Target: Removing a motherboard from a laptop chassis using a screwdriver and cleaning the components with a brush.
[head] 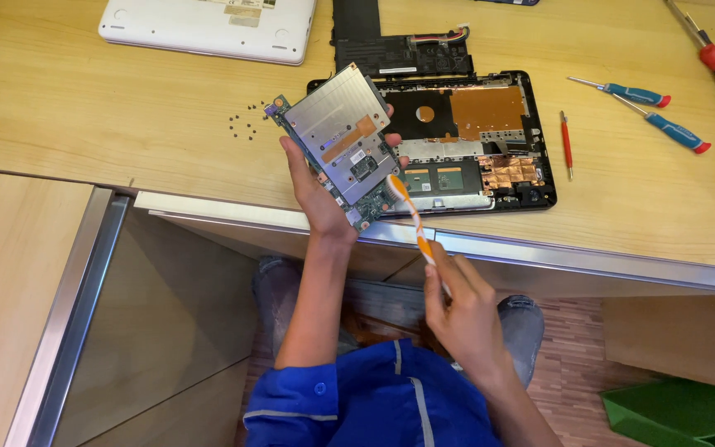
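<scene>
Circuit board held tilted above desk, just left of open laptop base. Left hand fingers clamped on board edges. Right hand fingers pinched on orange toothbrush, bristles touching board's lower corner. Board looks light, stiff, fragile: grip edges only.

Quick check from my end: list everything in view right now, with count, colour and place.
circuit board: one, green with silver shield, held above desk edge
toothbrush: one, orange and white, head on the board's lower corner
open laptop base: one, black with copper foil, desk centre
white laptop cover: one, top left
screws: small dark cluster, left of board
screwdrivers: two blue-handled, one red-handled, one thin red, right
desk: one, light wood
left hand: grips board
right hand: holds toothbrush
</scene>
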